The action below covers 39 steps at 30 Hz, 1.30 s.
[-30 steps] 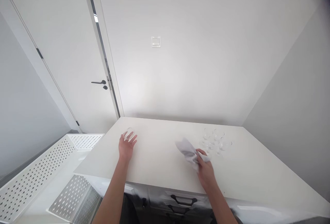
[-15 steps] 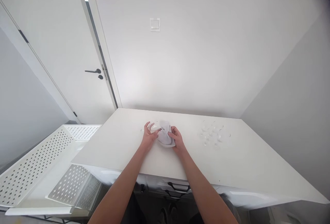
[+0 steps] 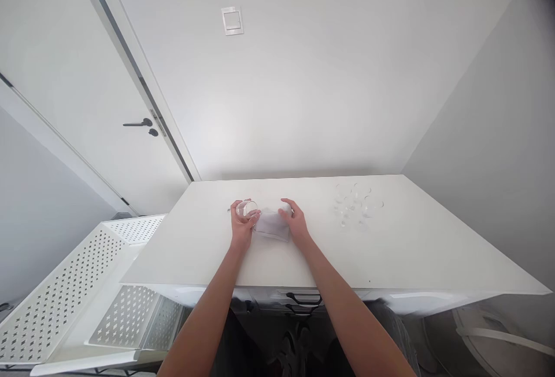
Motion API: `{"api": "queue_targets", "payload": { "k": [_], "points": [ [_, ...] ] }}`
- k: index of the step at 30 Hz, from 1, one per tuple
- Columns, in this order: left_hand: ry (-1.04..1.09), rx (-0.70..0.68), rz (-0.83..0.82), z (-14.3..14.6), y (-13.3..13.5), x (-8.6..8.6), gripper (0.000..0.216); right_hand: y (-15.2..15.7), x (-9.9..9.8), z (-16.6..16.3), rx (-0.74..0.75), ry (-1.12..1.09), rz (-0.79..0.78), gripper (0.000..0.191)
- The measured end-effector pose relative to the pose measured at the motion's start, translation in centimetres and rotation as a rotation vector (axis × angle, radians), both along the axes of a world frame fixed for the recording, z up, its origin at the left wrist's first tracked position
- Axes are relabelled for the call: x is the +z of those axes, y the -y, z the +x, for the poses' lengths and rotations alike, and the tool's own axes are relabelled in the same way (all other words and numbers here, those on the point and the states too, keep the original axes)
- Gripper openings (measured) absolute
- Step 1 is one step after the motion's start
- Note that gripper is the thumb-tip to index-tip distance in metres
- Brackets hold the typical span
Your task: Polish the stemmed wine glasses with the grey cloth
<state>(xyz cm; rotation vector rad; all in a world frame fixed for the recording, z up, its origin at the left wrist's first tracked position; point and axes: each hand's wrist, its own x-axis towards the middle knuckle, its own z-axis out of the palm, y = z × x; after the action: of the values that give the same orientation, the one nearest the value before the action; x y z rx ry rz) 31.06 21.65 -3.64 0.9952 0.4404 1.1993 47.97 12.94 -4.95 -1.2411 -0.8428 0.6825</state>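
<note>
My left hand (image 3: pixel 241 226) is wrapped round a clear glass (image 3: pixel 250 208), tipped on its side with its round mouth facing right. A small bit of clear glass shows left of the fingers; I cannot tell whether it is the foot. A pale grey cloth (image 3: pixel 272 225) hangs between both hands, just above or on the white cabinet top (image 3: pixel 208 250). My right hand (image 3: pixel 295 221) grips the cloth's right side, thumb over it and forefinger raised. The cloth's left edge touches my left fingertips, beside the glass's mouth.
Several clear glasses (image 3: pixel 367 206) stand grouped on the right of the cabinet top. Dark drawer handles (image 3: pixel 303 298) show below its front edge. A white perforated rack (image 3: pixel 65 284) stands at the left, near a door (image 3: pixel 87 105). A wall rises behind.
The cloth, bunched against the glass's mouth before, is now spread flatter and lower between the hands. The glass has turned so its mouth shows. My view has shifted and tilted.
</note>
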Motion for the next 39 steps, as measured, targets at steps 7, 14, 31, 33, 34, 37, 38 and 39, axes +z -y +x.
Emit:
{"api": "queue_targets", "payload": {
  "k": [7, 14, 31, 33, 34, 37, 38, 39],
  "points": [
    [0.019, 0.044, 0.012, -0.3, -0.4, -0.3, 0.072, -0.2, -0.7, -0.5, 0.099, 0.468, -0.062, 0.020],
    [0.005, -0.027, 0.046, 0.4, 0.1, -0.6, 0.055, 0.7, -0.1, 0.4, -0.450, 0.278, -0.080, 0.014],
    [-0.458, -0.083, 0.510, 0.8, 0.8, -1.6, 0.050, 1.9, 2.2, -2.7, 0.309, -0.101, 0.088, 0.048],
    [-0.470, -0.012, 0.497, 0.9, 0.9, -1.6, 0.050, 1.8, 2.2, -2.9, 0.258, -0.066, 0.161, 0.038],
    [-0.483, 0.020, 0.486, 0.9, 0.9, -1.6, 0.050, 1.6, 2.1, -3.0, 0.214, -0.047, 0.198, 0.035],
    [-0.517, 0.088, 0.459, 0.9, 0.8, -1.6, 0.052, 1.2, 1.3, -3.1, 0.093, 0.012, 0.201, 0.036],
    [-0.519, 0.109, 0.450, 0.8, 0.8, -1.6, 0.052, 1.1, 1.0, -3.0, 0.057, 0.019, 0.166, 0.039],
    [-0.514, 0.131, 0.439, 0.8, 0.8, -1.5, 0.051, 1.0, 0.7, -2.8, 0.028, 0.013, 0.116, 0.040]
  ]
}}
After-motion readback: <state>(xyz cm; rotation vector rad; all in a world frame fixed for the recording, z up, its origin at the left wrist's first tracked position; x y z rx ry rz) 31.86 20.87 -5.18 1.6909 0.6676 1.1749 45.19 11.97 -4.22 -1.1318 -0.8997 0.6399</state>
